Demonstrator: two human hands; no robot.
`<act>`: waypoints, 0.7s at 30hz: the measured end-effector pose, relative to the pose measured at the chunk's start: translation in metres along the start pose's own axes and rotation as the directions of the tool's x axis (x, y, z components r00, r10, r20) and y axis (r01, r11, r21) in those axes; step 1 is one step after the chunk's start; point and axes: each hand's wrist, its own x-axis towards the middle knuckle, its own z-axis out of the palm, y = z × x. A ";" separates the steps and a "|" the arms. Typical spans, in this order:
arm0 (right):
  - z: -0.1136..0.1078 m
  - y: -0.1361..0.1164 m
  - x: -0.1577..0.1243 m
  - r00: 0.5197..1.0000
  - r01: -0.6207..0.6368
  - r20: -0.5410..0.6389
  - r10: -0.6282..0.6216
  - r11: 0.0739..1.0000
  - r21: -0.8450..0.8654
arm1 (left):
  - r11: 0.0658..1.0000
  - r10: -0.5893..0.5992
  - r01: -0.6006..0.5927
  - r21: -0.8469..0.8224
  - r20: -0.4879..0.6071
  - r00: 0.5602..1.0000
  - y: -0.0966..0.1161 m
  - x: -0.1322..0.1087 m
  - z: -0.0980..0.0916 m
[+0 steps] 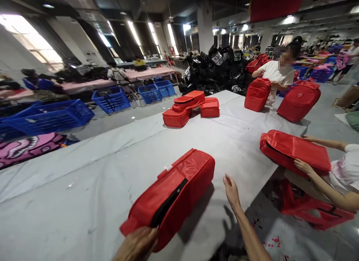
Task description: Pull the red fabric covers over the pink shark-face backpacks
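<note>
Open grey table (84, 186) is seen left of and beyond the near red bag (174, 193), unobstructed up to a stack of red bags (190, 107) far beyond it. To the bag's right, a narrow strip of tabletop is occupied by the right hand (231, 190); farther right, passage is blocked by a co-worker's bag (294, 150) at the table edge.
</note>
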 end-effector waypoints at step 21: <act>-0.096 -0.145 -0.232 0.718 0.696 0.380 -0.583 0.615 -0.371 | 0.886 0.453 -0.462 0.036 0.144 0.880 0.278 0.048 -0.049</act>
